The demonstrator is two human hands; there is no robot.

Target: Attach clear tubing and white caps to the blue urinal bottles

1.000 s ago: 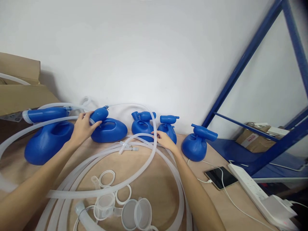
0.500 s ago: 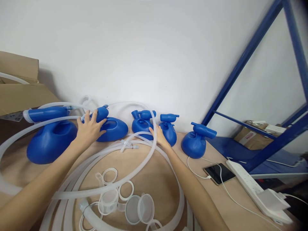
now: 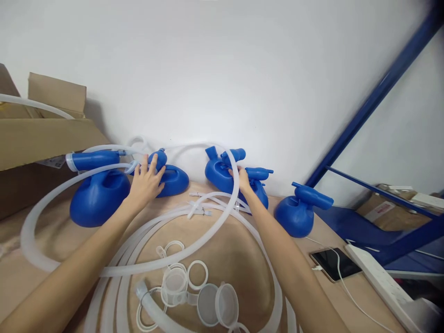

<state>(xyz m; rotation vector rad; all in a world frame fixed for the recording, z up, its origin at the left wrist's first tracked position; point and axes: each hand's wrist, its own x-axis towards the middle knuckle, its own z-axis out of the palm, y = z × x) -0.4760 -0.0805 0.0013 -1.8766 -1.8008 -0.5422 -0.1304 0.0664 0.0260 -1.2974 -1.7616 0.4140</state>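
My left hand (image 3: 147, 180) lies with fingers spread over the neck of a blue bottle (image 3: 175, 179) near the wall. My right hand (image 3: 242, 179) has its fingers curled round the handle of another blue bottle (image 3: 219, 175), which is tilted. A blue bottle with a side spout (image 3: 258, 192) stands just right of that hand. Further left is a large blue bottle (image 3: 99, 199) with a clear cap. One more blue bottle (image 3: 294, 216) sits at the right. A translucent hose (image 3: 204, 238) loops in front of both hands.
Translucent caps (image 3: 227, 305) and white rings (image 3: 197, 274) lie at the front among coiled tubes. An open cardboard box (image 3: 45, 138) stands at the left. On the right are a phone (image 3: 335, 264) with a cable, a power strip (image 3: 376, 282) and a blue metal frame (image 3: 374, 101).
The bottle at my right hand has been lifted and tilted. My right hand has moved up, and the view has shifted so that most things sit further right.
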